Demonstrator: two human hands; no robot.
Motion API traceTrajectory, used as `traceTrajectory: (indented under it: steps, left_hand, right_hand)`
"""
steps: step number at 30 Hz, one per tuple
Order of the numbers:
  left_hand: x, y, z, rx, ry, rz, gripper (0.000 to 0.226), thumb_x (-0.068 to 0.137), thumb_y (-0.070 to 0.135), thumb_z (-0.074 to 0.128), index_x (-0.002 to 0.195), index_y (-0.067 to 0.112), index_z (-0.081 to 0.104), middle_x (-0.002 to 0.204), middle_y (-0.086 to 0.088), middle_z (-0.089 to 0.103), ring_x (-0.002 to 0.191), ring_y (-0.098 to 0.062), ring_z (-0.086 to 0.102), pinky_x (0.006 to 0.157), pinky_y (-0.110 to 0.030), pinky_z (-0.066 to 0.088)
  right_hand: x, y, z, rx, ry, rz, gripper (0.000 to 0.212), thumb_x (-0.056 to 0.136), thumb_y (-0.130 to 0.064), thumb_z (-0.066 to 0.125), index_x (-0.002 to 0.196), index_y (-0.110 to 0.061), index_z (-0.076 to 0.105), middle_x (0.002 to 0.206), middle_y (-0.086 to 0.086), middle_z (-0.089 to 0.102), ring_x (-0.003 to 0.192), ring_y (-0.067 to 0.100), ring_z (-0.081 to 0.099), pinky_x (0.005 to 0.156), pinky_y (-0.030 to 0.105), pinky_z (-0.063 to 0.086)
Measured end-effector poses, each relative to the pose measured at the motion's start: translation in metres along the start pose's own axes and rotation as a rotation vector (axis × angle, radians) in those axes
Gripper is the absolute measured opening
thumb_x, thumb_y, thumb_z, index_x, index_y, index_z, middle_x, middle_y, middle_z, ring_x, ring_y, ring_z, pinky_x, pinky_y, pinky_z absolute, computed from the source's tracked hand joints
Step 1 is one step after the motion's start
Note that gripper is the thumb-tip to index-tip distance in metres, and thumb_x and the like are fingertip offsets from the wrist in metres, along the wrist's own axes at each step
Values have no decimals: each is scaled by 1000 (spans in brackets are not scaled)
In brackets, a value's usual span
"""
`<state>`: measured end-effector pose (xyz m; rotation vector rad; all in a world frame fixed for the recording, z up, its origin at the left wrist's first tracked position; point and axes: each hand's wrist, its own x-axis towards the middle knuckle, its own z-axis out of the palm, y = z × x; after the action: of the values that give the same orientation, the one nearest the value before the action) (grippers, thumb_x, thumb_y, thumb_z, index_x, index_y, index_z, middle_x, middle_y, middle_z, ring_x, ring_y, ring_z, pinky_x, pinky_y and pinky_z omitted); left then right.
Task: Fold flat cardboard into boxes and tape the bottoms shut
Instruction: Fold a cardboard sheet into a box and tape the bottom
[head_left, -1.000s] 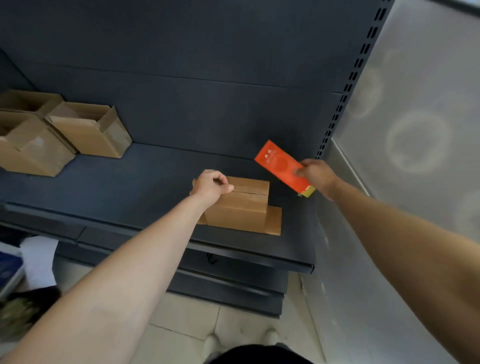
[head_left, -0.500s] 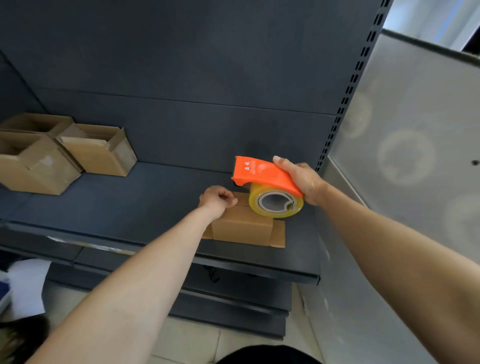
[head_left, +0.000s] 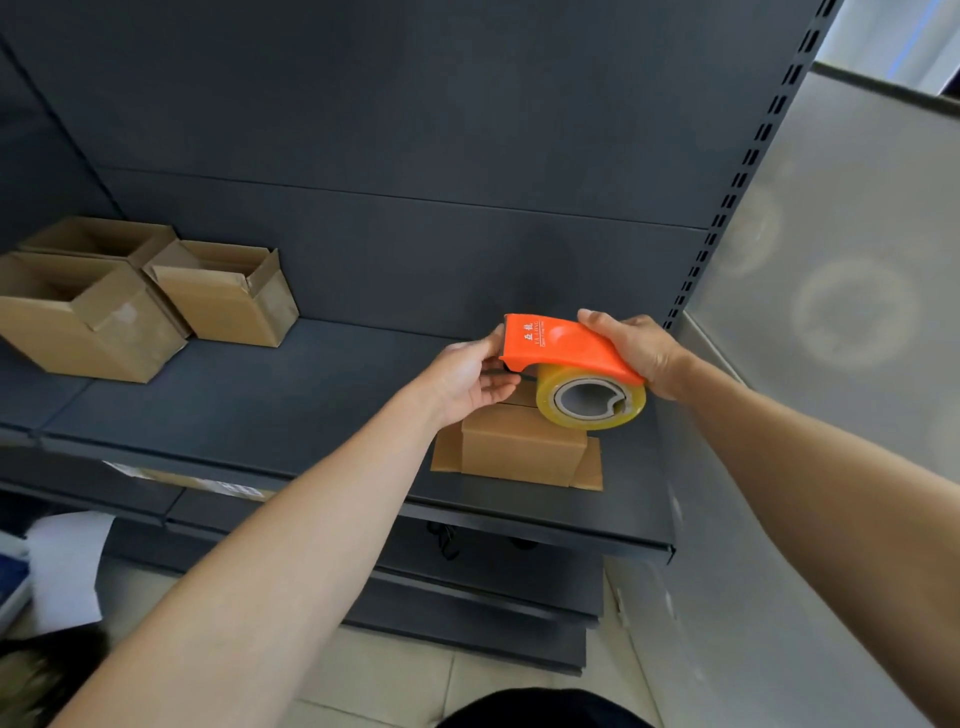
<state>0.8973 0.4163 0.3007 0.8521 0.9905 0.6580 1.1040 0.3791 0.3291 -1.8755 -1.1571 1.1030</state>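
The box sits on the shelf beneath my right grip, clenched round the dispenser, while my left grip pinches its front edge, probably freeing tape to seal the bottom.

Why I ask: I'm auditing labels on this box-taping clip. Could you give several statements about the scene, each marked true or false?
1. The right hand holds the orange tape dispenser. True.
2. The left hand lies flat on the shelf. False: it pinches the dispenser's front end.
3. A small cardboard box sits on the shelf below the dispenser. True.
4. The three boxes at the shelf's left are closed on top. False: their tops are open.
5. The tape roll is blue. False: it is yellowish.
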Motion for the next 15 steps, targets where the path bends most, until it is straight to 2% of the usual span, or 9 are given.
traceTrajectory:
  steps: [2, 5, 11, 15]
  left_hand:
    - [-1, 1, 1, -49, -19, -3, 26, 94, 32, 56, 102, 8, 61, 81, -7, 64, 72, -16, 60, 64, -26, 53]
    - [0, 1, 4, -107, -11, -5, 15, 98, 22, 51, 92, 11, 59, 78, -7, 64, 73, -15, 58, 62, -25, 50]
    - [5, -5, 0, -95, 92, -6, 14, 99, 6, 47, 88, 3, 56, 75, -10, 59, 65, -16, 54, 50, -22, 49]
    - [8, -15, -1, -86, 160, -25, 22, 98, -1, 42, 82, 1, 56, 71, -11, 55, 61, -16, 50, 49, -23, 47]
  right_hand:
    - [-1, 0, 0, -2, 4, 1, 48, 85, -59, 57, 84, -11, 65, 76, 11, 68, 64, 24, 66, 72, 36, 55]
    - [-2, 2, 0, -4, 10, 1, 48, 85, -59, 56, 84, -12, 65, 77, 11, 69, 65, 24, 66, 75, 38, 56]
    - [-5, 0, 0, -46, 2, -15, 51, 84, -62, 56, 86, -12, 67, 81, 9, 71, 69, 23, 68, 76, 35, 56]
    - [-7, -7, 2, -107, -25, -29, 54, 82, -64, 57, 88, -11, 69, 81, 7, 71, 71, 20, 69, 70, 29, 55]
